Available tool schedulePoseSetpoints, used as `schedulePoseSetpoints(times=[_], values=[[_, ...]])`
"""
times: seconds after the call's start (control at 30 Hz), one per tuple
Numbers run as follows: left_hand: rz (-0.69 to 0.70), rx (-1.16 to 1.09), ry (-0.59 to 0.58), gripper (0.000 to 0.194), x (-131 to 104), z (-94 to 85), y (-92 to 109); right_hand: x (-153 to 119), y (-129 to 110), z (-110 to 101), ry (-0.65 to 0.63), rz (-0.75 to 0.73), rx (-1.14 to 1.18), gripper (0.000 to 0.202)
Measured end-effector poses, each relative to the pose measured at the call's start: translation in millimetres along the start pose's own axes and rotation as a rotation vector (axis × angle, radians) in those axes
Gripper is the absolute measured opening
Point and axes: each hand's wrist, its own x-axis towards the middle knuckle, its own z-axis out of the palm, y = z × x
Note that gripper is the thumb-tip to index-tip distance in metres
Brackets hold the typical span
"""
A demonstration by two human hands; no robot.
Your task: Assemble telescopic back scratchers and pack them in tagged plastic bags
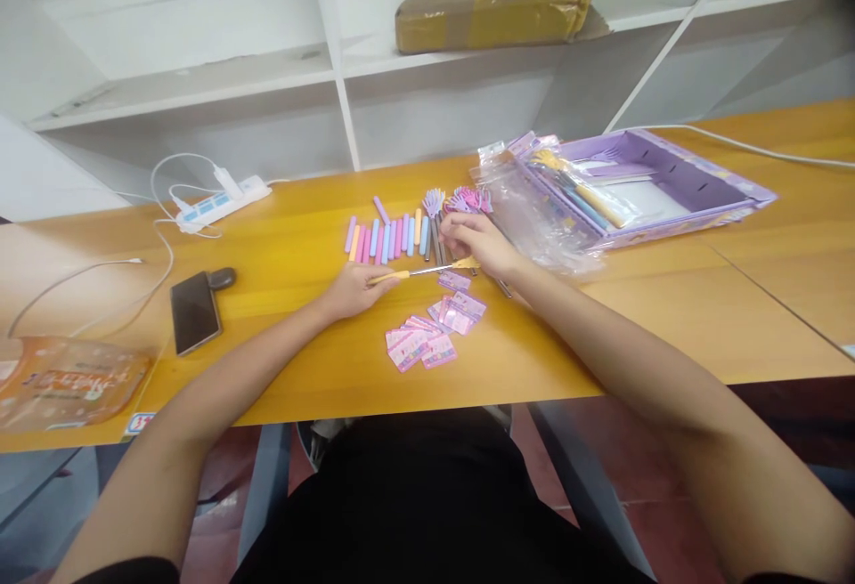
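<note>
My left hand (pixel 354 288) is closed round the yellow handle of a back scratcher (pixel 427 271), whose metal rod points right to a yellow hand-shaped head. Just above that head, my right hand (pixel 482 241) has its fingers curled together; what they pinch, if anything, is hidden. Under and beyond it lie more scratcher rods with purple and pink hand-shaped heads (pixel 471 200). To their left is a row of loose pink, blue, purple and orange handles (pixel 387 239). Several pink printed cards (pixel 418 344) lie nearer to me.
A purple tray box (pixel 708 210) at the right holds bagged scratchers, with clear plastic bags (pixel 534 219) beside it. At the left are a phone (pixel 194 312), a power strip (pixel 227 203) with cables and an orange plastic bag (pixel 77 384). A taped parcel (pixel 500 10) sits on the shelf.
</note>
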Motion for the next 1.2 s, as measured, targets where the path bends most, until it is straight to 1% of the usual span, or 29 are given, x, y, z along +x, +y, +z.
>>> schedulePoseSetpoints(times=[0.1, 0.23, 0.4, 0.57, 0.77, 0.87, 1.0, 1.03, 1.07, 1.13, 1.17, 1.2], values=[[0.018, 0.002, -0.006, 0.048, 0, 0.4, -1, -1, 1, 2, -0.008, 0.013, 0.001, 0.029], [0.046, -0.011, -0.008, 0.044, 1, -0.7, 2, -2, 3, 5, -0.016, 0.016, 0.005, 0.03], [0.051, -0.017, -0.047, 0.045, 2, -2.7, 6, 0, 7, 9, -0.017, 0.04, 0.015, 0.03], [0.046, -0.02, -0.04, 0.045, 4, -1.1, 7, 1, 8, 14, -0.011, 0.039, 0.033, 0.029], [0.054, 0.001, -0.07, 0.052, 4, 0.5, 6, 1, 14, 22, -0.007, 0.071, 0.078, 0.03], [0.077, -0.008, -0.07, 0.051, 4, 0.6, 5, -4, 10, 25, -0.007, 0.089, 0.105, 0.031], [0.079, -0.062, -0.106, 0.048, 3, 1.6, 7, -9, -10, 19, -0.106, 0.161, 0.185, 0.04], [0.066, -0.075, -0.113, 0.049, 4, 1.3, 9, -8, -17, 15, -0.111, 0.145, 0.167, 0.041], [0.042, -0.088, -0.114, 0.049, 6, 0.2, 10, -7, -24, 11, -0.095, 0.089, 0.095, 0.041], [-0.028, -0.123, -0.1, 0.051, 10, -5.4, 14, -3, -42, 1, -0.025, -0.097, -0.145, 0.043], [-0.065, -0.139, -0.087, 0.052, 12, -10.4, 17, -4, -52, -3, -0.007, -0.194, -0.284, 0.042], [-0.097, -0.153, -0.076, 0.053, 13, -16.8, 19, -6, -61, -7, -0.018, -0.289, -0.443, 0.04]])
